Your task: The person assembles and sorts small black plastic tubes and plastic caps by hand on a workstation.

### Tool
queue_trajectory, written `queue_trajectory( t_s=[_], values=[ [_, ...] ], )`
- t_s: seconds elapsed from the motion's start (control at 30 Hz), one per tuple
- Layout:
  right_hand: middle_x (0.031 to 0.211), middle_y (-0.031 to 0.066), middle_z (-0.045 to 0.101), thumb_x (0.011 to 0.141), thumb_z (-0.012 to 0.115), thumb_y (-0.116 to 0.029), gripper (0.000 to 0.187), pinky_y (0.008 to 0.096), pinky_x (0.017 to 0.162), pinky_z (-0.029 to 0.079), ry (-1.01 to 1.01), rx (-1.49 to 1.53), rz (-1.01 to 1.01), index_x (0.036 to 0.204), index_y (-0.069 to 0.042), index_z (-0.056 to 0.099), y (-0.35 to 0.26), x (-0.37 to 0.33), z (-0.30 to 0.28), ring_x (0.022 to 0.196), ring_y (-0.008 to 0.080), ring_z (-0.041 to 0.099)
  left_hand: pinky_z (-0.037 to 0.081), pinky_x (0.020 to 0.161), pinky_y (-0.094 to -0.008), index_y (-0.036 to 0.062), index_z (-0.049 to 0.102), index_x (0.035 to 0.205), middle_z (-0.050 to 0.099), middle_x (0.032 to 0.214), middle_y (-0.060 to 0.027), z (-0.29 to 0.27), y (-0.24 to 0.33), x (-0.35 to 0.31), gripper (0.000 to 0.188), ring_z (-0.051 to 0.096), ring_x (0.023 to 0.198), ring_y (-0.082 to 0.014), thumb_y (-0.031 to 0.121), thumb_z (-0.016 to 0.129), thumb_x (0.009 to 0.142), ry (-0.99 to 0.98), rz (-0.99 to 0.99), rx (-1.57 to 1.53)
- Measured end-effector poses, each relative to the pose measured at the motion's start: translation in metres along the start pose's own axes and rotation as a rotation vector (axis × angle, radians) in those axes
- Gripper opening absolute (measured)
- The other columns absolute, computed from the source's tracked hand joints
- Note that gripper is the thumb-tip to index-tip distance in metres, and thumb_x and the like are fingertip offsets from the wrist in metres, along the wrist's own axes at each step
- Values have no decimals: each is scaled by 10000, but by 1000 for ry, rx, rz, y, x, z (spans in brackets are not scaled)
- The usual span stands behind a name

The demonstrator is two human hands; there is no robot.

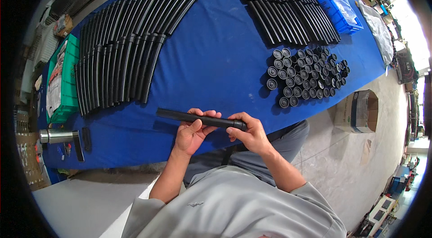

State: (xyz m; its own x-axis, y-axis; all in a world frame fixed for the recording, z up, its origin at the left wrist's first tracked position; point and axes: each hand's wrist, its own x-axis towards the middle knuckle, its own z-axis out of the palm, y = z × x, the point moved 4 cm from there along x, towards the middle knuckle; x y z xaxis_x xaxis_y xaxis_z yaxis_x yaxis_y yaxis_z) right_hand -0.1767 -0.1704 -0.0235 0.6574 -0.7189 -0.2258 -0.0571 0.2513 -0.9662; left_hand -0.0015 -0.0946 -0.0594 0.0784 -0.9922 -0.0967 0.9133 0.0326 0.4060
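A long black tube [175, 115] lies across both my hands, just above the near edge of the blue-covered table. Around its middle, my left hand [194, 133] is closed, thumb in front and fingers behind. My right hand [248, 132] grips the right end, where a wider black cap [238, 125] sits on the tube. Off to the right are several loose round black caps [306, 73] in a cluster. Behind them lie rows of plain black tubes [283, 10]. At the left are rows of black tubes with wider collars at their far ends [121, 49].
A green crate [67, 80] stands at the table's left edge, a blue crate [335, 8] at the far right. Near the left front lie a steel flask [57, 136], a phone [78, 149] and small keys [67, 149]. An open cardboard box [357, 112] stands on the floor at right.
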Motion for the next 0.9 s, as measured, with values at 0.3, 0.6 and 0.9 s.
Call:
queue_trajectory(
  t_s=[0.3,0.6,0.9],
  values=[
    [802,42,664,902,722,-123,312,244,629,536,26,-31,1,1150,31,613,6,0,-2,698,85,642,533,1007,-532,62,605,1138,637,1224,-223,0,1,-1,223,566,1243,-392,70,665,923,23,13,80],
    [938,154,620,847,753,-101,340,360,646,518,68,-674,-594,1132,6,602,-18,-10,8,785,308,645,536,998,-545,59,556,1189,634,1229,-224,-4,1,-2,250,567,1246,-378,106,631,956,19,-2,-5],
    [753,95,611,871,740,-187,333,306,574,467,-26,-227,56,1119,13,643,-8,-7,-1,674,185,608,539,998,-539,65,577,1157,637,1218,-222,-1,0,-1,225,564,1251,-373,69,640,940,2,-25,41]
  ],
)
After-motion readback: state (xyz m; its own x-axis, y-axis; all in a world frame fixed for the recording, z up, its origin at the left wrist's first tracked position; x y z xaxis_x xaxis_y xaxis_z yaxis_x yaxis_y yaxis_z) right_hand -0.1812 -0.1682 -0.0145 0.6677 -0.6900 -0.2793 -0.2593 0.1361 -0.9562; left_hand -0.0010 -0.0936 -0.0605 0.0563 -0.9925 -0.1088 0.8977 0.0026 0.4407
